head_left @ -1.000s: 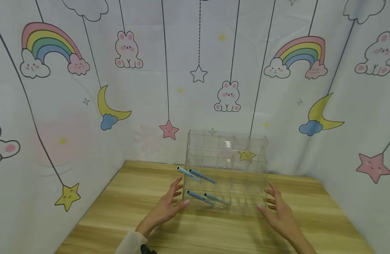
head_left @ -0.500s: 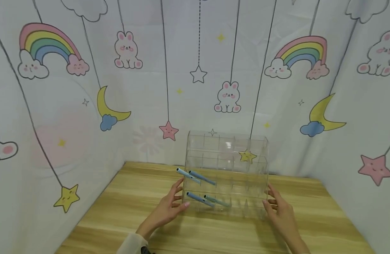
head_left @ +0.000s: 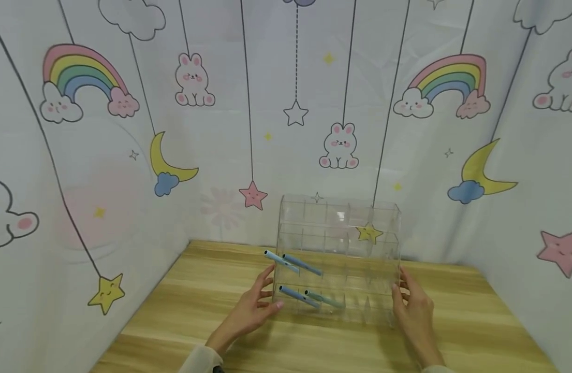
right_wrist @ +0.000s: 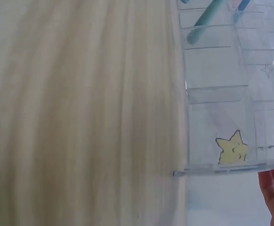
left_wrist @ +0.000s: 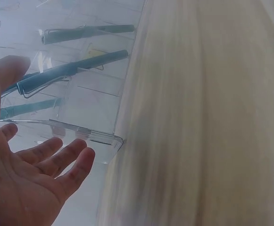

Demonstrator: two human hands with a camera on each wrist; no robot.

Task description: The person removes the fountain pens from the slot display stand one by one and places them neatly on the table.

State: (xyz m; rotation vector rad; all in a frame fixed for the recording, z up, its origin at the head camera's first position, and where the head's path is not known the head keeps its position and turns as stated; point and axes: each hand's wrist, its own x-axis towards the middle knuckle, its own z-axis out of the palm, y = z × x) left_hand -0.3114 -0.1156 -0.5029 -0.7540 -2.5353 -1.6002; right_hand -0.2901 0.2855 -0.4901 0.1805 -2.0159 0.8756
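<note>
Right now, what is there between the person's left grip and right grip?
In the head view, a clear rack with compartments stands between the left grip and the right grip; four pens lean in it.

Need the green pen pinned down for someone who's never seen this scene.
Start at the clear rack between the left hand and right hand. In the head view, its left part holds four pens, two above two. The green pen is the lower pair's right-hand one, the only green among blues.
</note>
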